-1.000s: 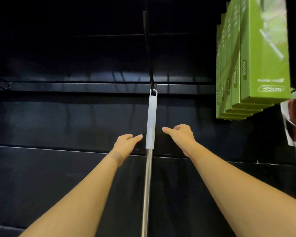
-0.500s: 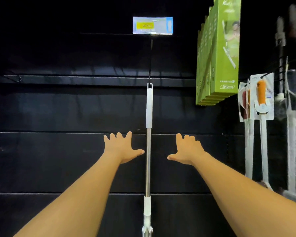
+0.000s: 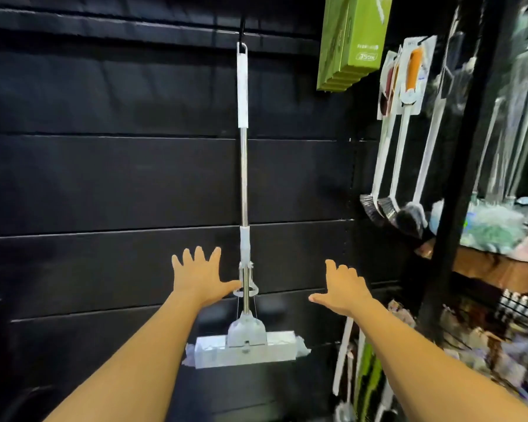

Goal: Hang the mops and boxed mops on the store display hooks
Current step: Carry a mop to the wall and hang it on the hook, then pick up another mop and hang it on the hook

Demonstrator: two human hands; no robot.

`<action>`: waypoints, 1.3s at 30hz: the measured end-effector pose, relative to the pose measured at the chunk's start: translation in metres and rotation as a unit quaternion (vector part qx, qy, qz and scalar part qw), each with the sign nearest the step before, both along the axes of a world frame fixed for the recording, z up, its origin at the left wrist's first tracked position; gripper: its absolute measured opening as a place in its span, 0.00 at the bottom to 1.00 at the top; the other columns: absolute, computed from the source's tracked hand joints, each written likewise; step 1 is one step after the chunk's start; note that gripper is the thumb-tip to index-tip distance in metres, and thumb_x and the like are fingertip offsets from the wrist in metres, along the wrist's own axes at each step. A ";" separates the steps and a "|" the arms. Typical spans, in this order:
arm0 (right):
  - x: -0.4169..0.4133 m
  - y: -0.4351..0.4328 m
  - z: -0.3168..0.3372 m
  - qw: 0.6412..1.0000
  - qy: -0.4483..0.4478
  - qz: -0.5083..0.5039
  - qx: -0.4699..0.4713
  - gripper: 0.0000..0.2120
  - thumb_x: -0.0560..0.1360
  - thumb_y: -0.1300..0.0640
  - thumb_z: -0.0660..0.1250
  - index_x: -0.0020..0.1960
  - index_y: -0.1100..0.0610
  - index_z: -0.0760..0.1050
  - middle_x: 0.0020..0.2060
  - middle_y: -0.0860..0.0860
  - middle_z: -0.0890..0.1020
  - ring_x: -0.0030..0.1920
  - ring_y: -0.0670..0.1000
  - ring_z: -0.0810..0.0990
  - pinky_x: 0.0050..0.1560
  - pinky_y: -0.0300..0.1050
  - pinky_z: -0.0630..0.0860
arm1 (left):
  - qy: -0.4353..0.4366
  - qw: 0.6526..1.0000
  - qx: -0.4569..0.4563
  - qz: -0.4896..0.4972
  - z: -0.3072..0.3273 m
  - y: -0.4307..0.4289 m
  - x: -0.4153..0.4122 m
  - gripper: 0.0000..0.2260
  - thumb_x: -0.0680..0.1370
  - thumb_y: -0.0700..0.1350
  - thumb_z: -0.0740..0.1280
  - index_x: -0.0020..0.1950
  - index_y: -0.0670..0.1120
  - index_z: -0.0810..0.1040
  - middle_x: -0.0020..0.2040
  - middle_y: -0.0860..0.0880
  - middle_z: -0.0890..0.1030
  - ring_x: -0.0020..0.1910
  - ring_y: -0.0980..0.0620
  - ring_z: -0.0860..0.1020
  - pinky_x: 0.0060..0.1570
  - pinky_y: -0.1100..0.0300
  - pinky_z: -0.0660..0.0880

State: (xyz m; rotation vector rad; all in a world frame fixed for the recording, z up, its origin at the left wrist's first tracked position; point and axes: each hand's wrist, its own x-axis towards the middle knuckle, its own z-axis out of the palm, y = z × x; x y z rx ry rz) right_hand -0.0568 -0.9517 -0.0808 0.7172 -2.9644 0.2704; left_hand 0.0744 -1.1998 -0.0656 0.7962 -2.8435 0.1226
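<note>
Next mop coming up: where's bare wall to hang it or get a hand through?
Bare: the slat wall left of the hung mop, and a narrower strip between the mop and the green boxes. Crowded: right of the boxes, with carded brushes hanging close together and a packed shelf.

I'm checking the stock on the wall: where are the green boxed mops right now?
In the head view, the green boxed mops hang at the upper right, just right of the hanging mop and left of the carded brushes.
</note>
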 end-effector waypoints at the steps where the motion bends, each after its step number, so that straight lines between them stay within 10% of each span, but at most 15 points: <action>1: 0.009 0.008 -0.015 1.000 -0.004 0.002 -0.002 0.43 0.74 0.36 0.65 0.77 0.59 0.51 0.69 0.60 0.69 0.68 0.62 0.68 0.65 0.56 0.69 | -0.011 1.000 -0.002 -0.003 -0.015 0.009 0.009 0.45 0.71 0.76 0.53 0.80 0.52 0.47 0.80 0.40 0.52 0.78 0.36 0.50 0.74 0.36 0.48; 24: 0.198 0.232 -0.291 0.927 -0.243 0.175 0.228 0.36 0.81 0.40 0.53 0.80 0.54 0.41 0.75 0.63 0.59 0.72 0.66 0.61 0.70 0.60 0.63 | -0.189 0.954 0.200 0.121 -0.308 0.311 0.225 0.38 0.77 0.70 0.49 0.81 0.50 0.48 0.79 0.40 0.55 0.78 0.39 0.52 0.75 0.42 0.51; 31: 0.284 0.209 -0.328 0.874 -0.254 0.312 0.274 0.32 0.81 0.42 0.55 0.80 0.49 0.46 0.72 0.64 0.62 0.71 0.64 0.64 0.65 0.58 0.67 | -0.201 0.888 0.315 0.269 -0.348 0.348 0.339 0.37 0.78 0.70 0.48 0.80 0.50 0.48 0.80 0.40 0.52 0.78 0.37 0.50 0.75 0.41 0.46; 35: 0.348 0.190 -0.345 0.824 -0.259 0.387 0.321 0.31 0.82 0.42 0.53 0.80 0.50 0.45 0.72 0.64 0.62 0.70 0.65 0.63 0.65 0.59 0.65 | -0.185 0.865 0.332 0.327 -0.360 0.369 0.405 0.41 0.75 0.73 0.40 0.74 0.47 0.67 0.68 0.36 0.73 0.68 0.36 0.71 0.68 0.35 0.64; 39: 0.428 0.171 -0.358 0.767 -0.240 0.466 0.370 0.31 0.83 0.43 0.52 0.80 0.51 0.44 0.69 0.63 0.65 0.67 0.64 0.66 0.63 0.57 0.66 | -0.191 0.770 0.451 0.409 -0.386 0.398 0.492 0.36 0.77 0.70 0.50 0.79 0.49 0.55 0.76 0.42 0.65 0.74 0.40 0.62 0.73 0.40 0.54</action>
